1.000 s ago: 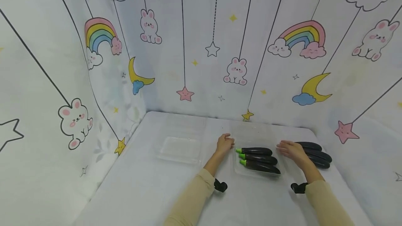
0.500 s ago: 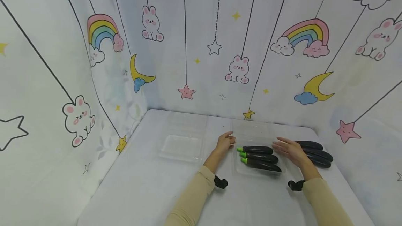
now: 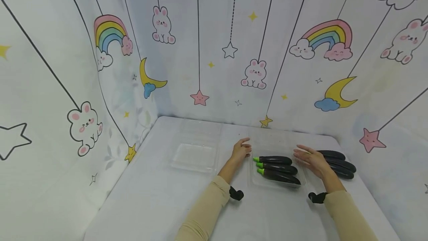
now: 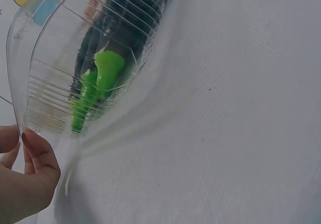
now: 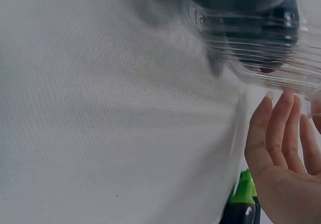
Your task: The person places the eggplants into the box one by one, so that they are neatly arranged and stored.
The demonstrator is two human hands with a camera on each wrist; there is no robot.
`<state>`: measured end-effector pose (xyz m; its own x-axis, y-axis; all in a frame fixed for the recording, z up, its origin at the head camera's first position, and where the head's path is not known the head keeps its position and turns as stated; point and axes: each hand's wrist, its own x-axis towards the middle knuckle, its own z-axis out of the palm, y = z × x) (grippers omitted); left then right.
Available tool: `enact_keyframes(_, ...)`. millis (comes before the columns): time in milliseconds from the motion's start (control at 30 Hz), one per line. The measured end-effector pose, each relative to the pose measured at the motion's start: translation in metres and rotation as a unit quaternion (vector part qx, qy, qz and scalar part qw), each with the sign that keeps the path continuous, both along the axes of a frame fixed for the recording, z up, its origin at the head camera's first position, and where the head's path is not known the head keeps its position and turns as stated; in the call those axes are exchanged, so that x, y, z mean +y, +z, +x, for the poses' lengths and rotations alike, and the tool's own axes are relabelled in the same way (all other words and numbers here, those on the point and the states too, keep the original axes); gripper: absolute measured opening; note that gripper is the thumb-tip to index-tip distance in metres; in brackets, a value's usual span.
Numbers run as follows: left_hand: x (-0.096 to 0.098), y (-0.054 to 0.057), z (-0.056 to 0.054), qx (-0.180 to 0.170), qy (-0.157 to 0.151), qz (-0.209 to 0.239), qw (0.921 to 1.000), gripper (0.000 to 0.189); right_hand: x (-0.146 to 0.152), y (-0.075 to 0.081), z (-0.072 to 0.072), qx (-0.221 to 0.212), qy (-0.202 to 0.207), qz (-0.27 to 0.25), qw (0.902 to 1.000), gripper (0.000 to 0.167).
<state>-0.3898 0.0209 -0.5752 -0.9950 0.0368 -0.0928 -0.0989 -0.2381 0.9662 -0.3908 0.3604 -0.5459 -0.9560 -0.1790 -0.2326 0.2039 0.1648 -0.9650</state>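
A clear plastic container (image 3: pixel 254 184) stands on the white table, with its lid hinged back behind it. Inside lie three dark eggplants (image 3: pixel 280 176) with bright green stem ends, pointing left. At its left side, my left hand (image 3: pixel 240 151) pinches the thin rim between thumb and fingers, plain in the left wrist view. On the opposite side is my right hand (image 3: pixel 310 160). Its fingertips touch just under the rim in the right wrist view (image 5: pixel 281 153), and the partly cut-off thumb meets the rim's edge.
Three more eggplants (image 3: pixel 340 166) lie on the table, right of my right hand. A second clear container (image 3: pixel 194 157) stands open at the left with nothing in it. Behind the white table (image 3: pixel 160 196) hangs a patterned curtain (image 3: pixel 214 70).
The view has shifted slightly. My right hand has moved a little inward and then back out beside the container. My left hand stays at the rim, and the eggplants keep their places.
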Motion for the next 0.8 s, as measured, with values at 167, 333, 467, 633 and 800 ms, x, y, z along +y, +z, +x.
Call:
enact_keyframes(167,0.0,-0.002,0.0,0.005,0.004,0.004,1.0,0.052,0.0,-0.001,-0.002,-0.002,-0.009,-0.023,0.9997,0.073)
enact_keyframes(333,-0.001,-0.003,0.001,0.007,0.003,0.006,1.0,0.05,0.001,-0.005,-0.001,-0.01,-0.02,-0.056,0.9982,0.076)
enact_keyframes(467,-0.001,-0.003,0.001,0.01,0.003,0.012,0.9999,0.047,0.0,-0.008,0.0,-0.013,-0.029,-0.085,0.9958,0.071)
enact_keyframes(633,0.001,-0.002,0.002,0.011,0.004,0.015,0.9998,0.042,0.001,-0.011,0.001,-0.005,-0.024,-0.117,0.9929,0.053)
enact_keyframes(800,0.0,-0.001,0.005,0.007,0.001,0.015,0.9999,0.035,0.002,-0.012,0.004,-0.004,-0.018,-0.138,0.9903,0.036)
